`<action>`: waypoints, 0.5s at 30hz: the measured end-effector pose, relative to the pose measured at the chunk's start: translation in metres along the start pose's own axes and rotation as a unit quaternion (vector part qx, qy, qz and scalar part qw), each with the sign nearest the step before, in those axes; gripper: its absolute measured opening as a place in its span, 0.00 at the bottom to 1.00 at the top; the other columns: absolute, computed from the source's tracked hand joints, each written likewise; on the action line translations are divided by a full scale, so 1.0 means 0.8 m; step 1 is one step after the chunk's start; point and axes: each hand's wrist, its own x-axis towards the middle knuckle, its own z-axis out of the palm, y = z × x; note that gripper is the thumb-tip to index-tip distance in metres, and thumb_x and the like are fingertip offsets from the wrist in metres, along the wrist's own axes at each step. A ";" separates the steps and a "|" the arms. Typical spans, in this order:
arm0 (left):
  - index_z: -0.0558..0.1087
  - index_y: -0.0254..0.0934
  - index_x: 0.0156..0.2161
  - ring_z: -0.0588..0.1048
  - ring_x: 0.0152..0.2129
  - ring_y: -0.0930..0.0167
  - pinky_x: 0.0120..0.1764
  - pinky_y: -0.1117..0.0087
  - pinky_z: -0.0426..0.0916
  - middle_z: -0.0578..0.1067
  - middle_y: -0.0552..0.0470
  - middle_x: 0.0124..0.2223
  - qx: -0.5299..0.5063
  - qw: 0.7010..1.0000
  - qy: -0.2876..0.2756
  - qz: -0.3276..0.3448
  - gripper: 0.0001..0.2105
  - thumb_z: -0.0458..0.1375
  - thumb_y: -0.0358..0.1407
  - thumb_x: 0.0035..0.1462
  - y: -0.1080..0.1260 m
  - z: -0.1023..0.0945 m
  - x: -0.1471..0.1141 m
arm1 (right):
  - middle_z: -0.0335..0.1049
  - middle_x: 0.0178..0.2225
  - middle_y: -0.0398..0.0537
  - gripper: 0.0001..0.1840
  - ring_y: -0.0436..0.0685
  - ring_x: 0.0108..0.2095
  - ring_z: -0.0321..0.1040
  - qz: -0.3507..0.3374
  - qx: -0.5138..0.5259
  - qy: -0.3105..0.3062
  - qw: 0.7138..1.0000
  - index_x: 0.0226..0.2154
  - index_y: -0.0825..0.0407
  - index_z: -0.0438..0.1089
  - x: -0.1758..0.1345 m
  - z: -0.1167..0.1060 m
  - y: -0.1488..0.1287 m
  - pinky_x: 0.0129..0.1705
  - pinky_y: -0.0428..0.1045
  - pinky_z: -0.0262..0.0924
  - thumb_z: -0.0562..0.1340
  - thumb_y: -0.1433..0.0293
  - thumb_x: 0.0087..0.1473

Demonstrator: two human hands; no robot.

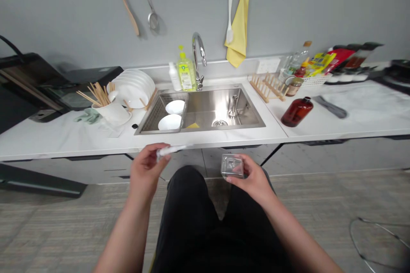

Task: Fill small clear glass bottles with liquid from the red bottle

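My left hand [149, 165] pinches a slim white piece [171, 150] between thumb and fingers, in front of the counter's edge. Its thin end points right and is blurred, so I cannot tell its kind. To the right, my right hand [251, 175] grips a small clear square container [232, 165] by its right side. Both hands are held apart, above my knees. Just beyond them is the steel sink [205, 106], with white bowls [170, 122] in a wire basket [152, 113] on its left side.
An amber bottle [297, 111] stands right of the sink, near a wooden rack [268, 87]. Green dish soap [186, 72] stands beside the faucet [199, 57]. Stacked plates [134, 87] and a white pot [113, 113] of chopsticks are on the left. A cable [381, 226] lies at lower right.
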 end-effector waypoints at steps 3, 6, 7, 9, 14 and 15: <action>0.82 0.38 0.48 0.83 0.45 0.64 0.54 0.62 0.78 0.85 0.48 0.48 0.026 0.989 0.142 -0.013 0.19 0.79 0.38 0.52 -0.042 -0.063 0.037 | 0.82 0.41 0.46 0.39 0.63 0.41 0.83 0.003 0.017 -0.001 1.000 0.58 0.45 0.76 0.009 -0.006 0.003 0.50 0.60 0.80 0.85 0.57 0.46; 0.78 0.38 0.47 0.82 0.45 0.63 0.56 0.59 0.77 0.83 0.50 0.46 0.080 0.967 0.243 -0.003 0.20 0.78 0.38 0.51 -0.083 -0.129 0.073 | 0.82 0.38 0.44 0.40 0.63 0.40 0.82 0.018 0.022 -0.003 1.000 0.59 0.45 0.75 0.019 -0.011 0.000 0.49 0.59 0.80 0.84 0.57 0.47; 0.77 0.38 0.47 0.81 0.44 0.64 0.54 0.59 0.77 0.83 0.51 0.45 0.118 0.959 0.259 -0.015 0.20 0.77 0.39 0.53 -0.094 -0.149 0.085 | 0.81 0.38 0.44 0.40 0.63 0.39 0.82 0.024 0.022 -0.005 0.999 0.60 0.45 0.75 0.023 -0.012 -0.002 0.49 0.59 0.80 0.84 0.57 0.47; 0.76 0.38 0.47 0.78 0.37 0.66 0.49 0.61 0.75 0.80 0.54 0.41 0.219 0.932 0.283 -0.053 0.19 0.76 0.38 0.54 -0.114 -0.182 0.108 | 0.82 0.37 0.44 0.40 0.63 0.39 0.82 0.030 0.024 -0.005 0.999 0.60 0.45 0.75 0.030 -0.012 -0.006 0.48 0.59 0.80 0.84 0.57 0.48; 0.75 0.37 0.44 0.70 0.32 0.67 0.49 0.62 0.70 0.71 0.59 0.33 0.420 0.868 0.257 -0.064 0.13 0.73 0.36 0.59 -0.145 -0.218 0.155 | 0.80 0.34 0.42 0.40 0.63 0.37 0.82 0.041 0.021 0.006 0.999 0.59 0.44 0.75 0.043 -0.010 -0.016 0.47 0.60 0.81 0.85 0.58 0.46; 0.74 0.38 0.42 0.69 0.33 0.67 0.50 0.61 0.69 0.70 0.59 0.33 0.445 0.862 0.238 -0.047 0.11 0.72 0.36 0.60 -0.149 -0.219 0.162 | 0.80 0.34 0.43 0.40 0.63 0.36 0.82 0.042 0.018 0.008 0.999 0.58 0.44 0.75 0.044 -0.010 -0.017 0.47 0.61 0.81 0.85 0.58 0.45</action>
